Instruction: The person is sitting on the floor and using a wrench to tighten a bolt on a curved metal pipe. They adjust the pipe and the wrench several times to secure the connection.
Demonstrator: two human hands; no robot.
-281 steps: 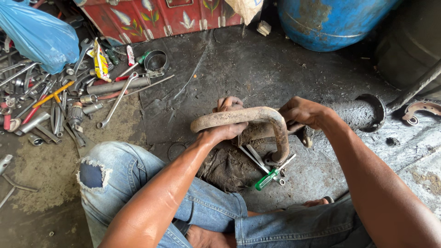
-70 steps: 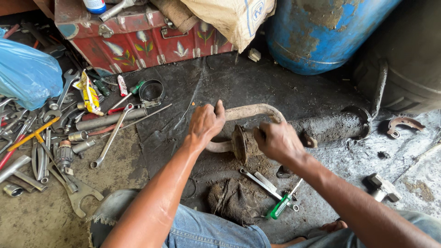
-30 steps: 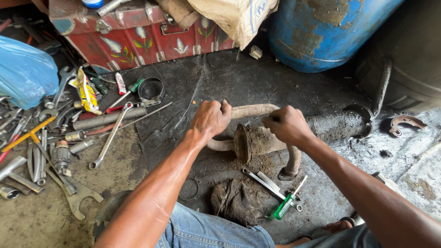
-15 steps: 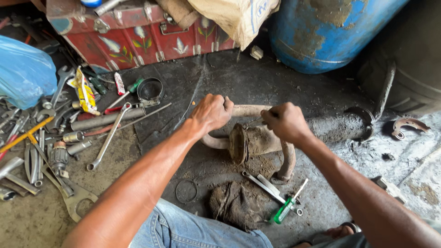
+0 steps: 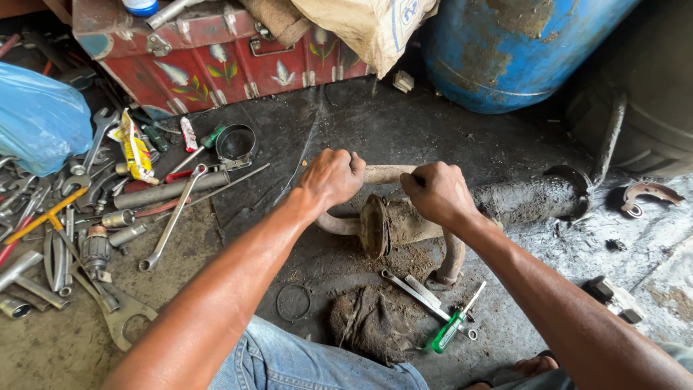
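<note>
Soft, even daylight here, brightest on the pale concrete at right, with no hard shadows or glare. Focus is crisp across the centre; the wide lens bends the edges, and the top-left corner sinks dim.

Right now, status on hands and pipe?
Left hand and right hand both grip the curved pipe. Pipe sits over the rusty cylinder. Green screwdriver lies below, apart.

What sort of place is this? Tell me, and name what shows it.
Probably a ground-level repair workshop: scattered wrenches, a red metal toolbox and a blue drum surround both hands on a rusty bent pipe.
</note>
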